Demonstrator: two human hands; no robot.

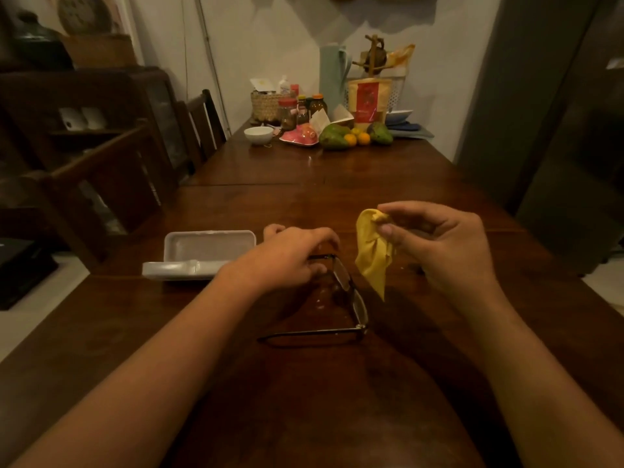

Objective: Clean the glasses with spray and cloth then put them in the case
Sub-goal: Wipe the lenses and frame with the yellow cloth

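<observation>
Head view, your left hand (290, 256) curled on the far end of the glasses (358, 309), glasses on the table (304, 417) middle, your right hand (439, 241) pinching the cloth (371, 258) just beside them, open case (202, 246) toward the left edge.

The dark wooden table (337, 170) carries, at 12 o'clock, a white round bowl (258, 134), a woven basket (266, 104), green oval fruit (332, 136), small oranges (363, 138) and a red-and-tan pouch (368, 101). Dark wooden chairs (118, 194) stand at 10 o'clock.
</observation>
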